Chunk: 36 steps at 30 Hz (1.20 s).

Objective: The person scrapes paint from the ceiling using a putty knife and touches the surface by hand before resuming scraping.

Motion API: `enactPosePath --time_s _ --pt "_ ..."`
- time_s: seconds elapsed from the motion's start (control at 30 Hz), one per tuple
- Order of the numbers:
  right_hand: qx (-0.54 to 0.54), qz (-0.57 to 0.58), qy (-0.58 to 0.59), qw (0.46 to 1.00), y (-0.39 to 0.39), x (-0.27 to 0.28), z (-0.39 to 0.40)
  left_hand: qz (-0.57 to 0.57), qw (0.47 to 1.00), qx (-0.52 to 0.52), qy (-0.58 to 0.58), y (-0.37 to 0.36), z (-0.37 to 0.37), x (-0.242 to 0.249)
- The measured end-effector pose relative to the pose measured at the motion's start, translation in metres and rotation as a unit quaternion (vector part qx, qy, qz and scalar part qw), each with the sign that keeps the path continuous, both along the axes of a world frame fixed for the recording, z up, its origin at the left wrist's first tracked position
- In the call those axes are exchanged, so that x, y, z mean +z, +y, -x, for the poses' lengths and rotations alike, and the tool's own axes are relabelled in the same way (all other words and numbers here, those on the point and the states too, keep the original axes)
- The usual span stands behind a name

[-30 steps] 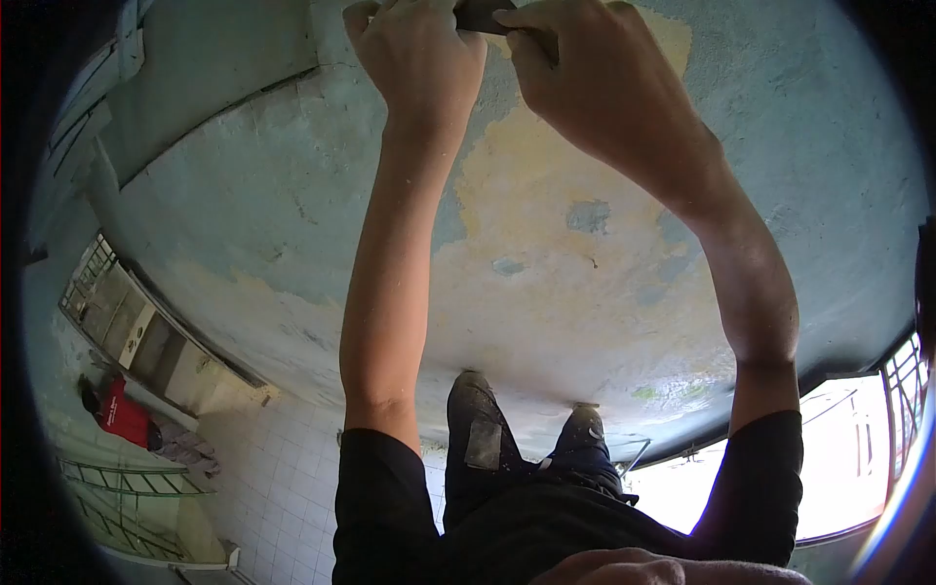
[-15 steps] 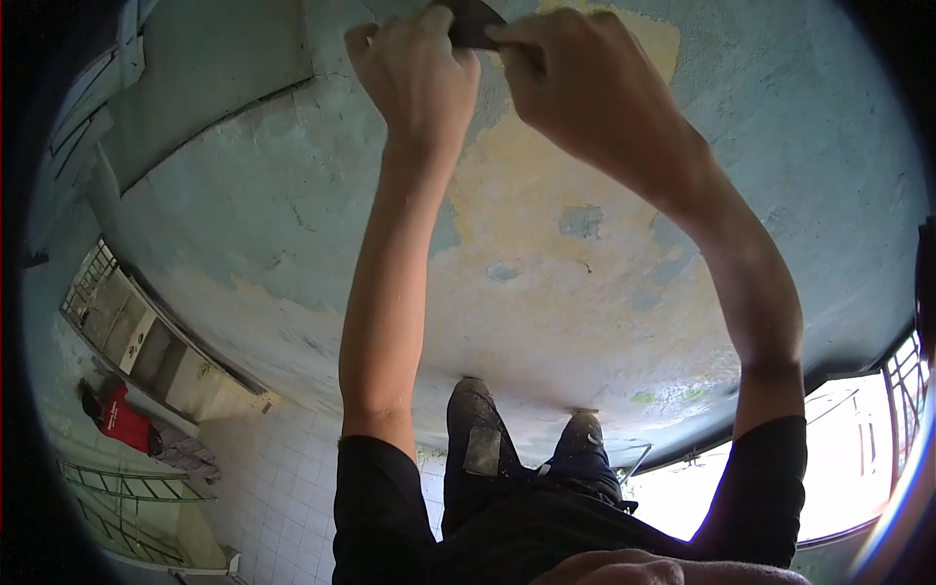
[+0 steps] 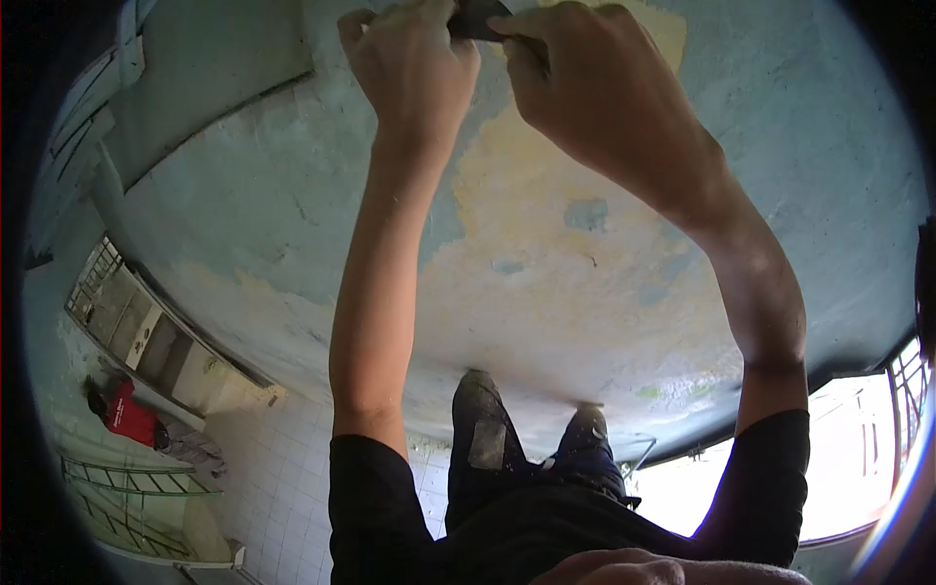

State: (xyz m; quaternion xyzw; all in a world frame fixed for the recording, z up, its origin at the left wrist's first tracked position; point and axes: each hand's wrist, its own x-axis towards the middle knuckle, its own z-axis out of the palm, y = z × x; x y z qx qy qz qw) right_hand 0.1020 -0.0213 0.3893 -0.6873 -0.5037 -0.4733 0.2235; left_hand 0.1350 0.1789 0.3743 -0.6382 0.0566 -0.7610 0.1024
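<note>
High on the wall, at the top of the head view, my left hand (image 3: 414, 73) is closed on one side of a dark, flat scraper blade (image 3: 477, 19). My right hand (image 3: 597, 93) grips the blade's other side, the thumb pressed near its edge. Fingers and the upper part of the blade are partly hidden or cut off by the frame. Behind both hands, the wall (image 3: 292, 185) has blue-green paint, with a large pale yellow patch (image 3: 536, 244) where the paint is gone. Small blue flecks remain within that patch.
A person in a red top (image 3: 133, 421) is at the far left, near a metal ladder-like frame (image 3: 136, 487). A doorway or window opening (image 3: 146, 336) lies above them. White floor tiles (image 3: 292, 487) show below, and a bright barred window (image 3: 848, 439) is at right.
Both hands have shifted slightly with the scraper blade, which sits a little higher in view. The left forearm has moved a bit left, and the view itself has shifted slightly.
</note>
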Motion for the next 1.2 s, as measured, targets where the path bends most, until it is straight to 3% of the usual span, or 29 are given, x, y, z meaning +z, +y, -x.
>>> enactPosePath --time_s 0.1,0.2,0.27,0.37,0.43,0.5,0.57,0.67,0.87,0.97,1.0,1.1,1.13,1.2 --pt "0.005 0.003 -0.006 1.0 0.007 0.008 -0.006 -0.005 0.999 0.008 -0.037 0.002 -0.004 0.005" --pt "-0.017 0.009 -0.001 1.0 0.006 0.003 -0.006 0.069 0.996 0.042 0.047 -0.002 0.004 0.003" --pt "-0.036 0.013 0.005 0.999 0.008 0.005 -0.006 0.01 0.999 0.026 -0.016 -0.001 0.001 -0.003" --pt "0.02 0.002 0.016 1.0 0.015 0.011 -0.019 0.027 0.998 0.027 -0.052 -0.005 0.001 0.018" --pt "0.036 -0.035 -0.04 0.998 0.024 0.016 -0.023 0.044 0.997 -0.013 -0.07 0.0 0.0 0.021" --pt "0.034 -0.025 -0.061 0.997 0.018 0.003 -0.02 0.057 0.997 0.032 0.047 0.006 0.007 0.012" --pt "0.034 -0.015 -0.093 0.995 0.015 -0.007 -0.02 0.016 0.999 0.03 0.025 0.0 0.005 -0.002" --pt "-0.012 -0.02 -0.027 0.999 0.017 -0.01 -0.022 0.029 0.997 0.068 -0.004 0.0 -0.003 0.001" --pt "-0.041 -0.012 -0.014 0.999 0.012 0.001 -0.006 -0.016 0.999 0.02 -0.032 0.0 0.0 0.005" --pt "-0.076 0.002 0.064 0.995 0.017 0.01 0.0 -0.03 0.997 0.024 -0.065 0.011 -0.014 0.021" --pt "-0.088 -0.013 0.055 0.995 0.02 0.012 0.0 0.045 0.998 0.053 0.005 0.0 -0.002 0.021" --pt "-0.066 -0.03 0.001 0.997 0.014 -0.008 -0.009 -0.013 0.999 -0.014 -0.027 0.002 -0.005 0.011" --pt "-0.033 -0.032 -0.046 0.998 0.013 -0.015 -0.012 -0.025 0.999 0.03 -0.035 -0.002 -0.004 0.003" --pt "-0.039 -0.028 -0.039 0.998 0.016 -0.013 -0.021 -0.014 0.998 0.016 -0.053 -0.002 -0.006 0.005"
